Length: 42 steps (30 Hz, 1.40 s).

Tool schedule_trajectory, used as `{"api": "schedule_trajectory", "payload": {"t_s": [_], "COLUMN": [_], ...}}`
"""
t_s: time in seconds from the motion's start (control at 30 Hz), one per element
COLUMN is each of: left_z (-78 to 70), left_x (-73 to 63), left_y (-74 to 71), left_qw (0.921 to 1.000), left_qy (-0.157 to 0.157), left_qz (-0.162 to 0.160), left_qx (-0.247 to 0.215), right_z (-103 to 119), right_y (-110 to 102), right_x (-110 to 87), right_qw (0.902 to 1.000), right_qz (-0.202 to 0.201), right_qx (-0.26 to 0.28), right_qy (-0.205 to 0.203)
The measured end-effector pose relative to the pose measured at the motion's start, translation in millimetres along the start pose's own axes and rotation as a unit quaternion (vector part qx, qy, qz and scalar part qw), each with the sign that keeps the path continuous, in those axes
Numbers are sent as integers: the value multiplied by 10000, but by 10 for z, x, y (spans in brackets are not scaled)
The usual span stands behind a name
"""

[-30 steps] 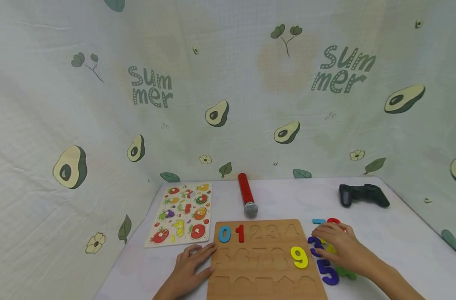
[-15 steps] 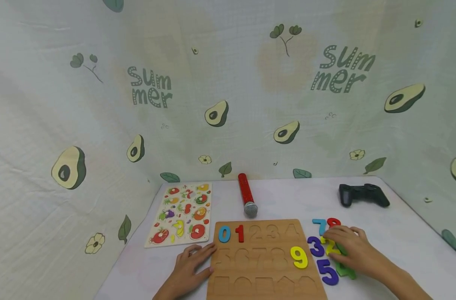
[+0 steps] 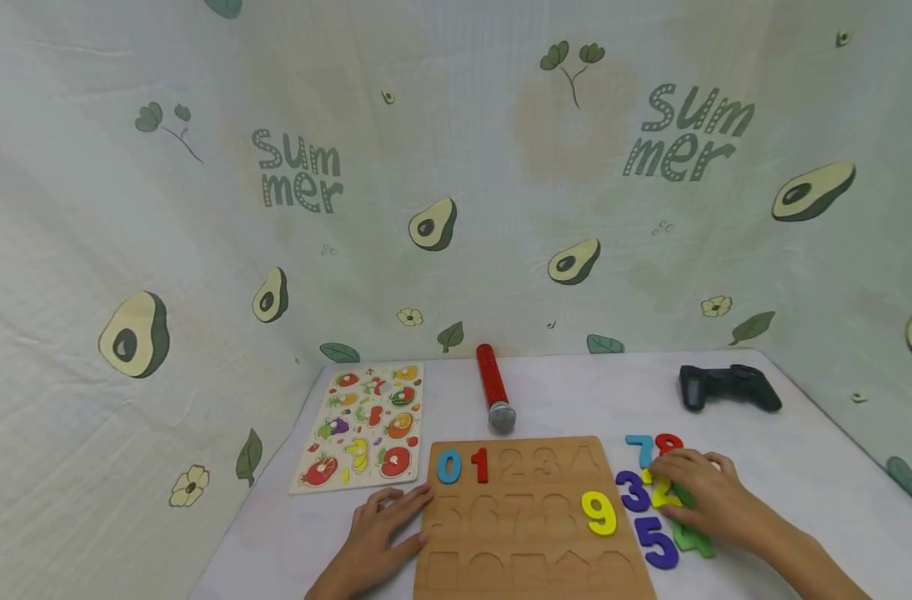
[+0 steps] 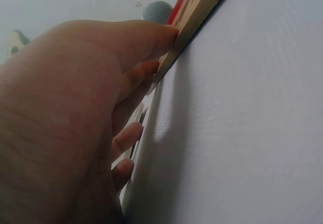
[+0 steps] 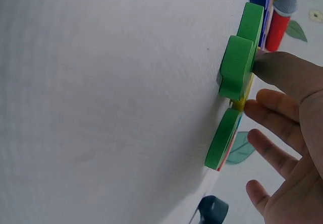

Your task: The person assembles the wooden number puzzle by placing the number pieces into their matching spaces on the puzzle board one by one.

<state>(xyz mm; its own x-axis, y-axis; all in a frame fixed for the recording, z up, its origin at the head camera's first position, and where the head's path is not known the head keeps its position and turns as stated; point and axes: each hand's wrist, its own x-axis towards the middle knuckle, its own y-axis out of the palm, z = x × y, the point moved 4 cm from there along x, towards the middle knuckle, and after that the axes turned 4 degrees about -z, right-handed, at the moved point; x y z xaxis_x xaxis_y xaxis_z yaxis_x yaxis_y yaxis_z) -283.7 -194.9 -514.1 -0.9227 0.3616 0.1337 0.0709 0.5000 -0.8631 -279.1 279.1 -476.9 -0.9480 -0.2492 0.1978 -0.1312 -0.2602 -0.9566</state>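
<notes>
- Hiding parts of the red piece [image 3: 660,442], the yellow 2 [image 3: 662,497] and the green pieces [image 3: 692,540], the right hand [image 3: 707,496] was held low over them, just right of the wooden board [image 3: 534,533].
- The yellow 2 was flanked by thumb and fingertips; whether it was pinched could not be told.
- In the right wrist view it was mostly masked by the green pieces, while the two outer fingers were held spread.
- The board's near edge was cut off by the head view's frame.
- The left hand [image 3: 373,537] was laid against the board's left edge, fingers loosely extended, thumb spread.
- In the left wrist view, the microphone [image 4: 158,12] was partly hidden.
</notes>
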Motion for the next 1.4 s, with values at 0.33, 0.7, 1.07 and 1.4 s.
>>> {"api": "schedule_trajectory", "payload": {"t_s": [0.33,0.7,1.07,1.4], "left_z": [-3,8,42,31], "left_x": [-9,-22,-8,-2], "left_y": [-27,-20,19,19], "left_qw": [10000,9999,9999,9999], "left_qy": [66,101,106,100], "left_qz": [-61,-18,-51,-118], "left_qx": [9,-59,49,7], "right_z": [0,-31,40,207], "right_y": [5,-96,-157,-244], "right_x": [-11,-14,35,135], "right_qw": [9998,9996,9986,9982], "right_qz": [149,-276,-471,-513], "right_qx": [-107,-14,-13,-72], "right_qy": [74,-71,-222,-305]}}
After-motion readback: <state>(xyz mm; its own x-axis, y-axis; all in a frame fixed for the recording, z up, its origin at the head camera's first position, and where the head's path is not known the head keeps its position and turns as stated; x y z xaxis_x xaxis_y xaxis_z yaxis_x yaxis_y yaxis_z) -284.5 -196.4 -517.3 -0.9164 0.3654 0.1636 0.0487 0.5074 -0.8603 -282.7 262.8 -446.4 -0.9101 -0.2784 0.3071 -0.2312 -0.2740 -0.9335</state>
